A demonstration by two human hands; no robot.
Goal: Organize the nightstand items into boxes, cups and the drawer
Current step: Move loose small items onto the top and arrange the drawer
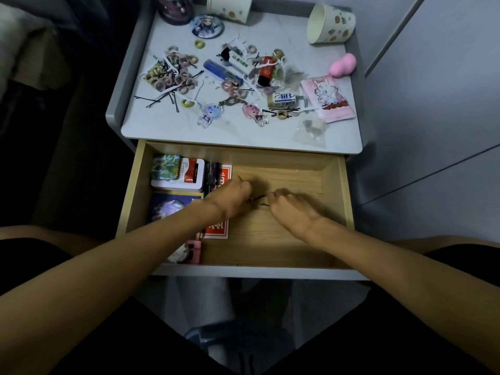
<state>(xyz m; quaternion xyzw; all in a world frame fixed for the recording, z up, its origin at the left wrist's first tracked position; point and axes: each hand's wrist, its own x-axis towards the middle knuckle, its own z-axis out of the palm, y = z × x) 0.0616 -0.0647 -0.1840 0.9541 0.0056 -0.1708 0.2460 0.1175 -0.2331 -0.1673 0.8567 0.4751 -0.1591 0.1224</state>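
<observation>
Spotted cup (332, 24) — pink pouch (328, 98)

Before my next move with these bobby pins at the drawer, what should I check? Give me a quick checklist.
1. Open drawer: ok.
2. Bare wood on its right side for pins: ok.
3. Pinch of left hand on bobby pin: ok.
4. Grip of right hand on it: cannot tell, blurred.
5. Upright paper cup at back right: not ok, lies on its side.
6. Cleared nightstand top: not ok, many loose pins remain.
</observation>
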